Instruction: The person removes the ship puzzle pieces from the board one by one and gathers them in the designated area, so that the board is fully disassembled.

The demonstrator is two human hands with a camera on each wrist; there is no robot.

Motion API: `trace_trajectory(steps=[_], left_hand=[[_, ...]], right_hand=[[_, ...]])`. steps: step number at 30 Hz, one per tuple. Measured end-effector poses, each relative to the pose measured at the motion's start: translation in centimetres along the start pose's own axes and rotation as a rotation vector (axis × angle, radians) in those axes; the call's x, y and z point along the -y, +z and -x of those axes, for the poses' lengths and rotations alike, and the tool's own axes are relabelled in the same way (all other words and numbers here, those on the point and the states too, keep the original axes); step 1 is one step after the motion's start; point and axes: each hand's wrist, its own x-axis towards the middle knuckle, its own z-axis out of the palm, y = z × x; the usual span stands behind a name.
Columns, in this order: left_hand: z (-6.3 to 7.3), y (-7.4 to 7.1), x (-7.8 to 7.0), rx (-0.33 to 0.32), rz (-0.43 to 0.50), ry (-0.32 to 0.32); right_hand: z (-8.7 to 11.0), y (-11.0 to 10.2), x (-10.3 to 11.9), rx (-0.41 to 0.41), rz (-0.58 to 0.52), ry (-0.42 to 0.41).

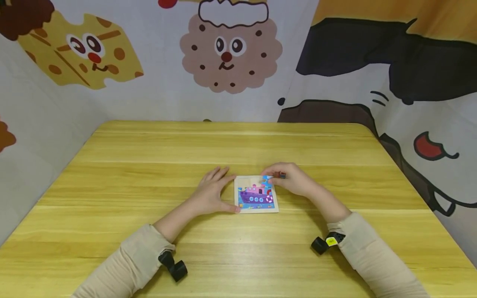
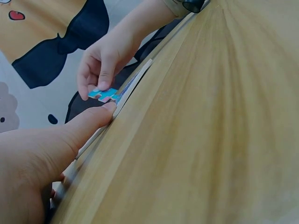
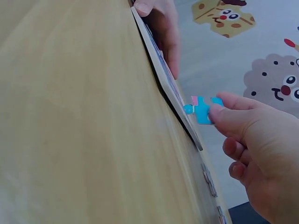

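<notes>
A square jigsaw puzzle (image 1: 257,198) with a purple and pink ship picture lies flat on the table in a pale frame. Part of its upper area shows bare backing. My left hand (image 1: 208,196) spans the puzzle's left side with fingers spread. Its thumb (image 2: 96,116) rests at the near left corner, and the index fingertip touches the far left corner. Above the puzzle's far right corner, my right hand (image 1: 292,180) pinches a blue jigsaw piece (image 3: 202,112) with a bit of pink between thumb and index finger. The other right fingers are curled in.
Loose jigsaw pieces (image 3: 209,179) lie on the table right of the puzzle, partly hidden by the right hand in the head view. The wooden table (image 1: 156,145) ends at a cartoon-printed curtain (image 1: 156,99) behind. Black wrist cameras (image 1: 175,267) sit on both sleeves.
</notes>
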Motion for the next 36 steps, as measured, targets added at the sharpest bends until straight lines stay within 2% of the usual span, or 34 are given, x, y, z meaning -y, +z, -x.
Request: trace_trajectory(steps=[8, 23, 36], left_hand=[[0.0, 0.0, 0.0, -0.005, -0.014, 0.002], [0.0, 0.1, 0.0, -0.002, -0.008, 0.006], [0.1, 0.0, -0.1, -0.004, -0.019, 0.004]], right_hand=[[0.4, 0.1, 0.4, -0.029, -0.074, 0.098], [1.8, -1.3, 1.8, -0.072, -0.236, 0.072], [4.4, -3.4, 0.6, -0.177, -0.228, 0.127]])
